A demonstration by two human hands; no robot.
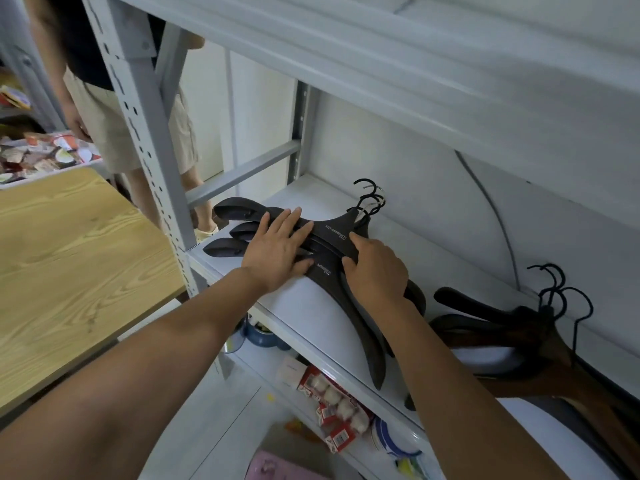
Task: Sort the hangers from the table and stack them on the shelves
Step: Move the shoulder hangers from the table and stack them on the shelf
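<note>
— Where's the stack?
— The matt black hangers (341, 233) lie on the white board of the grey metal shelf (304, 306), hooks toward the wall.
— And the hands?
— The left hand (277, 251) is flat on them, fingers spread. The right hand (375, 268) curls its fingers over their middle.
— Around it?
— Dark brown wooden hangers (512, 327) lie further right on the same board. A pale wood-grain table (69, 254) stands left of the shelf.

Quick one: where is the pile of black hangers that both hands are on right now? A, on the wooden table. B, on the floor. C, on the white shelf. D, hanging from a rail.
C: the black hangers lie flat on the white shelf. The left hand presses on them with straight fingers, and the right hand has its fingers curled on their middle.
</note>
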